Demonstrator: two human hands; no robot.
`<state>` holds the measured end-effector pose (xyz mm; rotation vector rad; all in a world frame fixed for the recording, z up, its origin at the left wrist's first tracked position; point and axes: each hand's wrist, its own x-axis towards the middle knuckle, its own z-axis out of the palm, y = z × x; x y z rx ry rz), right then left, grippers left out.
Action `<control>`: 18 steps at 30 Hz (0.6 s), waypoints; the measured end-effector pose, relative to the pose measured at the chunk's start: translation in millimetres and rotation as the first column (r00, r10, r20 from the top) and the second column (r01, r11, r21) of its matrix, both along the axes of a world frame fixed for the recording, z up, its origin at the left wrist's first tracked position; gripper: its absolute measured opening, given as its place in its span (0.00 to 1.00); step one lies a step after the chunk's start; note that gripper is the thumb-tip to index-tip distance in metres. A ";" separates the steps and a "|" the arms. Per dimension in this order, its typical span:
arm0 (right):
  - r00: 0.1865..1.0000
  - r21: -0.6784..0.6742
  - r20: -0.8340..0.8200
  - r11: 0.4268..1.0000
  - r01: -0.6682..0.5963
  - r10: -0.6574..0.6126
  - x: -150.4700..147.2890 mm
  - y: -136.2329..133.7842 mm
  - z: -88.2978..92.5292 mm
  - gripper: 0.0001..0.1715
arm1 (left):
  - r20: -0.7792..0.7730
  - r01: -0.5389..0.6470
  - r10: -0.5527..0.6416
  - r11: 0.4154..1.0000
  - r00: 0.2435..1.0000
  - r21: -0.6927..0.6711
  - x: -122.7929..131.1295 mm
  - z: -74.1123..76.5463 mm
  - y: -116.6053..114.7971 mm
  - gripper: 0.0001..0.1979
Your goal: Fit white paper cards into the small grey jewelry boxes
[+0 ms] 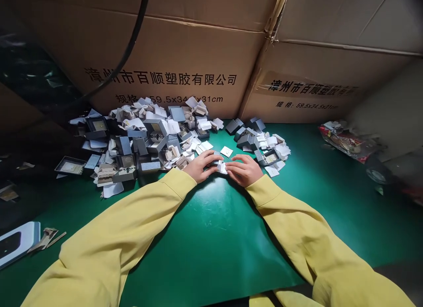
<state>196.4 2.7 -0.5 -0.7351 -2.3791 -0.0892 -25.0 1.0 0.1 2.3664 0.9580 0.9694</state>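
At the middle of the green table, both hands meet over a small grey box (217,162) with crumpled white paper (222,168) at its near side. My left hand (202,167) has its fingers curled round the box, which they largely cover. My right hand (245,169) pinches the white paper from the right, fingertips close to those of the left. Just beyond them lies a flat white card (226,151). Left of the hands spreads a heap of small grey boxes (155,142), some uncovered, mixed with white and brown paper pieces.
A smaller pile of grey boxes (247,139) and papers lies to the right. Large cardboard cartons (165,47) wall off the back, with a black cable (132,42) hanging in front. A red plastic bag (343,142) lies far right. At the left edge rests a white phone-like object (31,236).
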 end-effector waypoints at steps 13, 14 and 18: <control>0.976 -0.307 -0.136 0.944 0.123 -0.171 -18.8 0.6 -6.4 0.23 | 0.010 -0.002 0.002 1.000 1.000 -0.006 -0.8 1.6 1.3 0.16; 0.975 -0.336 -0.138 0.935 0.117 -0.172 -21.3 0.9 -7.5 0.23 | 0.013 -0.004 0.004 1.000 1.000 -0.009 -0.8 1.5 1.5 0.16; 0.972 -0.379 -0.173 0.922 0.084 -0.160 -24.9 1.6 -9.4 0.22 | 0.015 -0.013 0.013 1.000 1.000 -0.009 -1.7 0.3 2.7 0.17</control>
